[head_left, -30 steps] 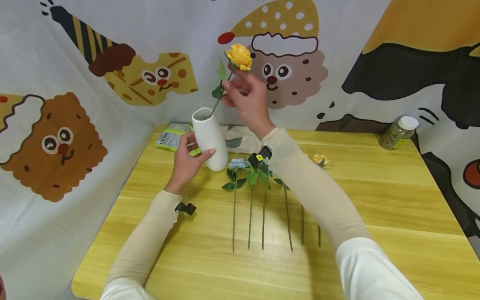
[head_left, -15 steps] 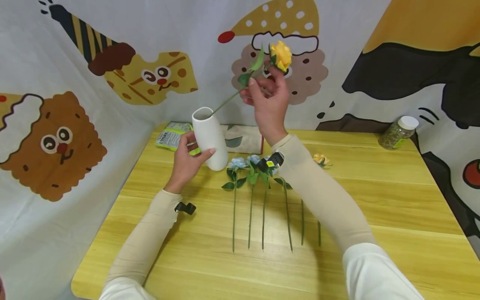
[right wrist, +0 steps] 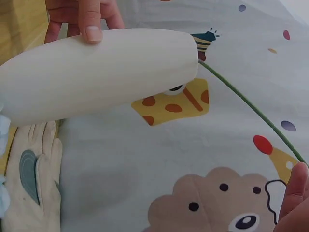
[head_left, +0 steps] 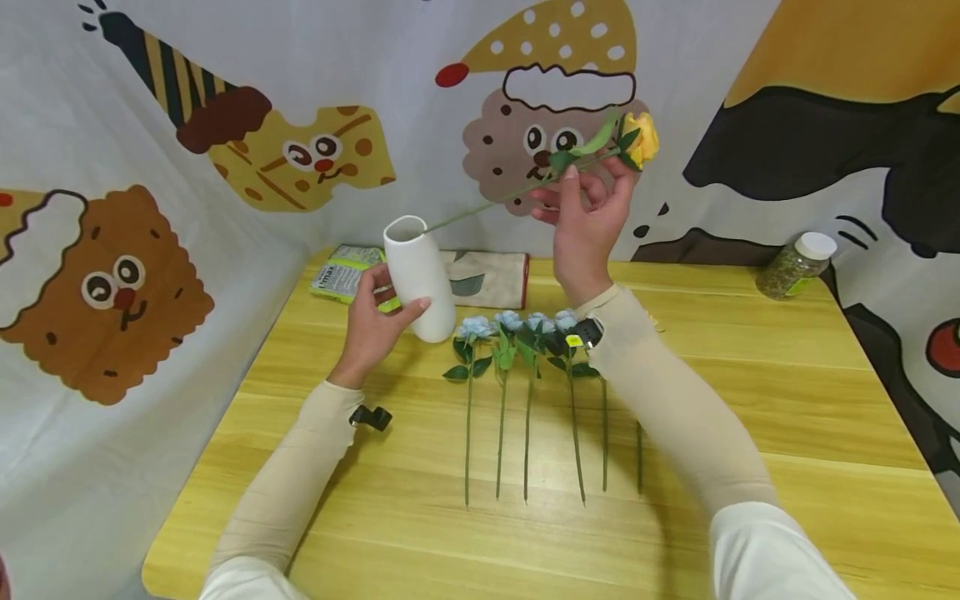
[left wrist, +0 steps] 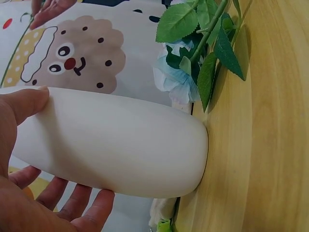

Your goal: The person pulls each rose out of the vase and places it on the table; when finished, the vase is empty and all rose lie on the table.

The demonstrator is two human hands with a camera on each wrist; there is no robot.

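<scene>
My left hand grips a white vase around its side, thumb in front and fingers behind. The vase stands on the table, with its mouth facing up in the head view. To the right and higher, my right hand pinches the stem of a yellow rose close under the bloom. The rose leans far to the right, its green stem slanting down to the vase's mouth. The stem's lower end is hidden at the rim. Several blue flowers lie in a row in front of the vase.
A grey and green packet lies behind the vase, beside a folded cloth with a red edge. A jar with a white lid stands at the table's back right. A yellow flower is mostly hidden behind my right forearm.
My right hand has moved right, tipping the yellow rose from nearly upright to a low slant while its lower end stays at the vase's mouth. My left hand and the vase have not moved.
</scene>
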